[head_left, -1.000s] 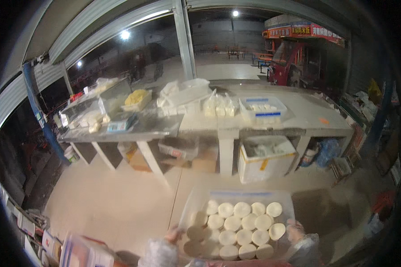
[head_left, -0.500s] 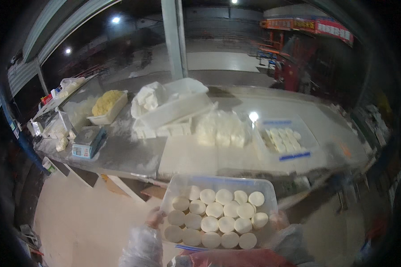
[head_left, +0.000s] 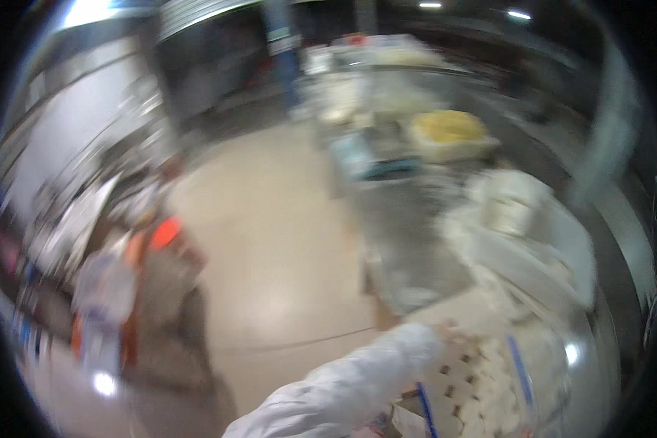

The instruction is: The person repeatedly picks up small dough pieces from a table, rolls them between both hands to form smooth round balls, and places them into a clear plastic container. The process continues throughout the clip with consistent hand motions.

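The picture is strongly blurred. My left arm, in a clear plastic sleeve, comes up from the bottom edge, and my left hand (head_left: 444, 332) grips the near-left corner of a clear tray (head_left: 520, 365). The tray has blue edging and is packed with several white round pieces (head_left: 482, 383). It sits at the lower right, against the edge of a steel table (head_left: 416, 270). My right hand is out of the picture.
Another person in an orange vest (head_left: 157, 274) stands on the beige floor (head_left: 270, 241) to my left. On the steel table are white bags (head_left: 518, 212), a tub of yellow contents (head_left: 449, 131) and a blue-green box (head_left: 365, 157). Cluttered shelves run along the left wall.
The view has swung sharply left, so the table now runs along the right side. The tray has moved from the lower centre to the lower right. My right hand has left the picture.
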The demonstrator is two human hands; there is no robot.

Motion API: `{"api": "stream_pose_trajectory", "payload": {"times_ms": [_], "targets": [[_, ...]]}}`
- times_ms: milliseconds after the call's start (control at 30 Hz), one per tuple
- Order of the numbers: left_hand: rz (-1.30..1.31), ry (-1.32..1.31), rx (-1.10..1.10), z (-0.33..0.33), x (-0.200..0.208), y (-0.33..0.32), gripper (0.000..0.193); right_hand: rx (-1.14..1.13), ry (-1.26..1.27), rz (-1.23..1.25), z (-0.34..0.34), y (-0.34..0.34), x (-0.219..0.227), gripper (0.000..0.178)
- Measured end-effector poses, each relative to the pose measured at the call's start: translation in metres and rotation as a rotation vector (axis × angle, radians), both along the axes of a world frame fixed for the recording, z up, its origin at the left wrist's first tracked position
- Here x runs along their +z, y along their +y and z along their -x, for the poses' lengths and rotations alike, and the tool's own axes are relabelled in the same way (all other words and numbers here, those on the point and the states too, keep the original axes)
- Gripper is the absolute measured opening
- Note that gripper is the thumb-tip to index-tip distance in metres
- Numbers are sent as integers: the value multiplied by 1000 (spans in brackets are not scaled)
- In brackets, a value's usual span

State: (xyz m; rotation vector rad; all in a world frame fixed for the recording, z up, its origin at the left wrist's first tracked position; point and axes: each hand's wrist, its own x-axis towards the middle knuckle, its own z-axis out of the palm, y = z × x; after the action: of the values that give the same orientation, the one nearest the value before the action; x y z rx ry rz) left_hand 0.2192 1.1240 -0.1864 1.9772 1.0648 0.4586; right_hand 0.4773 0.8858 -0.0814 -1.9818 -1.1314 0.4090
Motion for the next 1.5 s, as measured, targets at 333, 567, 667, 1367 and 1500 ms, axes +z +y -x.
{"api": "stream_pose_trajectory", "payload": {"times_ms": [333, 567, 667, 1367, 1500], "targets": [[421, -654, 1497, 508, 7, -392, 42, 1313, 538, 367, 517, -9, 21, 28], [198, -830, 1816, 740, 59, -513, 36, 1783, 558, 1175, 938, -51, 11, 69], [109, -858, 1911, 811, 80, -495, 35, 1524, 578, 977, 1117, -21, 0, 103], [-583, -747, 2253, 1187, 181, -1025, 41, 1986, 554, 455, 1303, -129, 127, 30], [-711, -950, 1965, 1264, 183, -1115, 59, 1893, 323, 679, 1383, -342, 148, 25]]}}
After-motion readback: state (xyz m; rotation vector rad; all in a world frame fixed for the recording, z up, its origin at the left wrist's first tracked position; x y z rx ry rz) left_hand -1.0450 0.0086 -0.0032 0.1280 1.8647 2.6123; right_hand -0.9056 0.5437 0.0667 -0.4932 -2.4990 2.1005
